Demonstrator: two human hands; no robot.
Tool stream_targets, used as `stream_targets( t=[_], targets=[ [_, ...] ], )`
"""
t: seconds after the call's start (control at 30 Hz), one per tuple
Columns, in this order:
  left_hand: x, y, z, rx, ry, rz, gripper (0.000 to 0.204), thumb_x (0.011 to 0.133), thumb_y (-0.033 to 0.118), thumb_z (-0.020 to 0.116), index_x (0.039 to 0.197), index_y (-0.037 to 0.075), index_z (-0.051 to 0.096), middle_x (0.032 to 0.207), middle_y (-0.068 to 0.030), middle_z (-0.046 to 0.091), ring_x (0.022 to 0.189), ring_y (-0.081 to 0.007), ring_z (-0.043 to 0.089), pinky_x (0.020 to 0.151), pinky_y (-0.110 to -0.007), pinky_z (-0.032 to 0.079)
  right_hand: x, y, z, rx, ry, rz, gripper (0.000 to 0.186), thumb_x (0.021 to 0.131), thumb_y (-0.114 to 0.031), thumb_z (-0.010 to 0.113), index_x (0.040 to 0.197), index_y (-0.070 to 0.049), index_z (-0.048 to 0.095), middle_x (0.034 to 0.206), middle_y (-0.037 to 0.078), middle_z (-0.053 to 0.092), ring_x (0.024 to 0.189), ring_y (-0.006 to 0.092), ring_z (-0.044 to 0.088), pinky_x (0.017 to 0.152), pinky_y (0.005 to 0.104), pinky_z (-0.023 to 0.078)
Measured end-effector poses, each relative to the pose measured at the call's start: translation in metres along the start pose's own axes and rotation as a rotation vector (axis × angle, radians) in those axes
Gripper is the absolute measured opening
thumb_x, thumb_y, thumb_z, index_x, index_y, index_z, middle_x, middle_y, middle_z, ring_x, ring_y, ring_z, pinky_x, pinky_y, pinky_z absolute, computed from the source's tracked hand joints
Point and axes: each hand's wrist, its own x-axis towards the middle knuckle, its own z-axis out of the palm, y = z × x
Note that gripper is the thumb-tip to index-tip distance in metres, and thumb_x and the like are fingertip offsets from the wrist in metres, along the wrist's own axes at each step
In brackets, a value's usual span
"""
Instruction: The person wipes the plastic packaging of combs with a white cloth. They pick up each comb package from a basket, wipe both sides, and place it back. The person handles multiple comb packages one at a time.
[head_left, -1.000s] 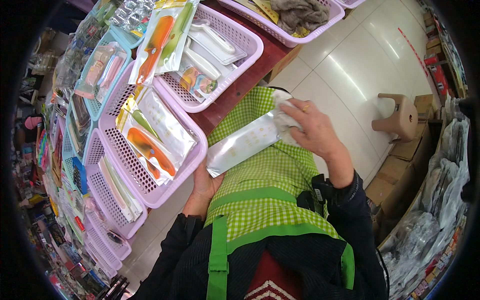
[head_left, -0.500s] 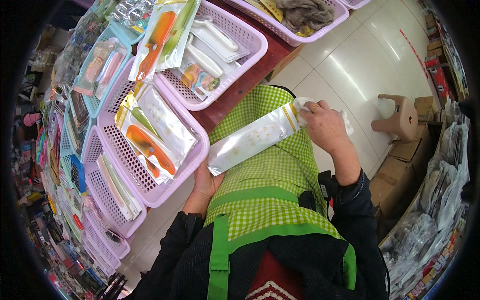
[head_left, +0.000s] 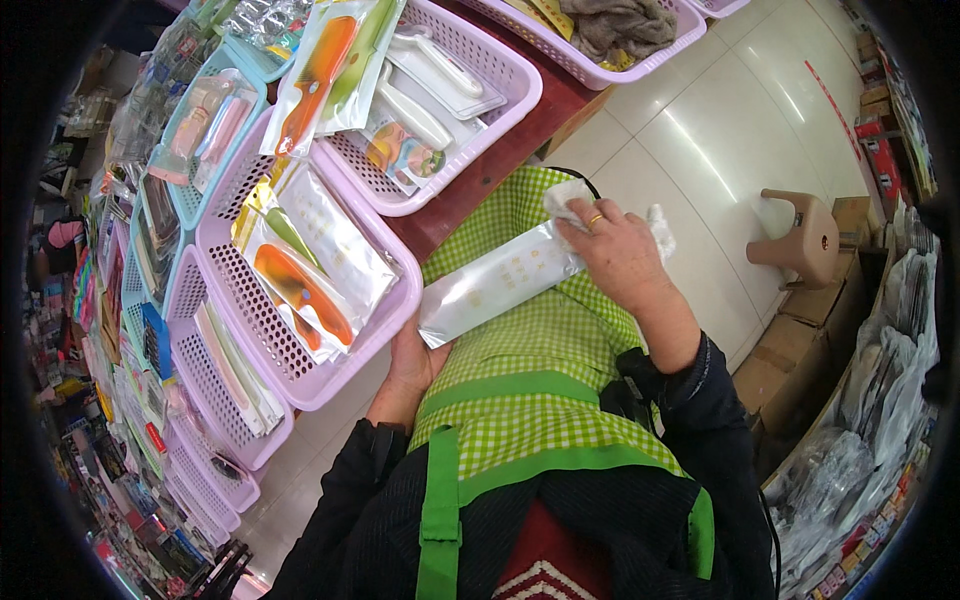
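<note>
A long flat silver packet (head_left: 500, 285) slants across my lap, over the green checked apron (head_left: 520, 345). Its lower left end rests in my left hand (head_left: 412, 362), whose fingers are mostly hidden under the packet. At the upper right end, my right hand (head_left: 628, 255) presses a crumpled white cloth (head_left: 567, 196) against the packet's surface. The cloth bunches out on both sides of the fingers and covers the yellow band at that end.
Left of me stands a purple basket (head_left: 408, 300) with orange-handled knives in packets (head_left: 305, 295). Beyond it, another purple basket (head_left: 528, 95) holds packaged white-handled tools (head_left: 415, 115). A brown stool (head_left: 805, 240) and cardboard boxes (head_left: 785, 350) are at the right.
My right hand has slid the white cloth left and slightly up across the packet's upper end, covering the yellow band. My left hand and the packet have barely moved.
</note>
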Motion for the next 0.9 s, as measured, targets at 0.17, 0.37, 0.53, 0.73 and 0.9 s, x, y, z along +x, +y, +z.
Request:
stream_targets(
  t=[0.17, 0.37, 0.53, 0.73, 0.9],
  targets=[
    [-0.003, 0.002, 0.002, -0.015, -0.064, -0.016, 0.054, 0.102, 0.043, 0.044, 0.137, 0.002, 0.046, 0.134, -0.0153, 0.055, 0.119, -0.0304, 0.057, 0.100, -0.046, 0.049, -0.015, 0.025, 0.006, -0.030, 0.048, 0.138, 0.037, 0.077, -0.012, 0.062, 0.114, -0.016, 0.067, 0.121, 0.004, 0.059, 0.101, 0.0234, 0.058, 0.074, 0.0380, 0.053],
    [-0.006, 0.006, 0.000, 0.185, -0.196, -0.013, 0.047, 0.097, 0.022, 0.057, 0.137, 0.001, 0.044, 0.130, -0.0159, 0.057, 0.115, -0.0314, 0.061, 0.086, -0.047, 0.058, -0.030, 0.029, -0.013, 0.131, 0.138, 0.383, 0.047, 0.076, -0.007, 0.061, 0.121, -0.017, 0.063, 0.129, 0.008, 0.058, 0.109, 0.0299, 0.058, 0.080, 0.0411, 0.055],
    [-0.007, 0.009, -0.001, 0.196, -0.160, -0.074, 0.048, 0.092, 0.006, 0.062, 0.137, 0.004, 0.043, 0.127, -0.0154, 0.058, 0.114, -0.0312, 0.060, 0.085, -0.048, 0.060, -0.027, 0.003, -0.010, 0.194, 0.191, 0.119, 0.045, 0.076, -0.007, 0.060, 0.120, -0.015, 0.063, 0.127, 0.007, 0.058, 0.110, 0.0298, 0.057, 0.081, 0.0396, 0.055],
    [-0.012, 0.007, -0.002, 0.224, -0.170, -0.057, 0.041, 0.093, 0.006, 0.060, 0.133, 0.003, 0.050, 0.127, -0.0136, 0.059, 0.113, -0.0295, 0.061, 0.091, -0.049, 0.057, -0.039, 0.022, 0.015, 0.168, -0.006, 0.220, 0.053, 0.071, -0.002, 0.060, 0.121, -0.016, 0.064, 0.129, 0.003, 0.057, 0.108, 0.0296, 0.057, 0.087, 0.0388, 0.054],
    [-0.025, 0.013, 0.007, 0.525, -0.361, 0.148, 0.035, 0.092, 0.006, 0.061, 0.127, 0.001, 0.057, 0.128, -0.0144, 0.060, 0.113, -0.0295, 0.061, 0.095, -0.046, 0.052, -0.072, 0.054, 0.009, 0.208, 0.105, 0.490, 0.052, 0.074, -0.003, 0.058, 0.125, -0.017, 0.062, 0.129, 0.009, 0.058, 0.112, 0.0301, 0.057, 0.087, 0.0400, 0.053]
  ],
)
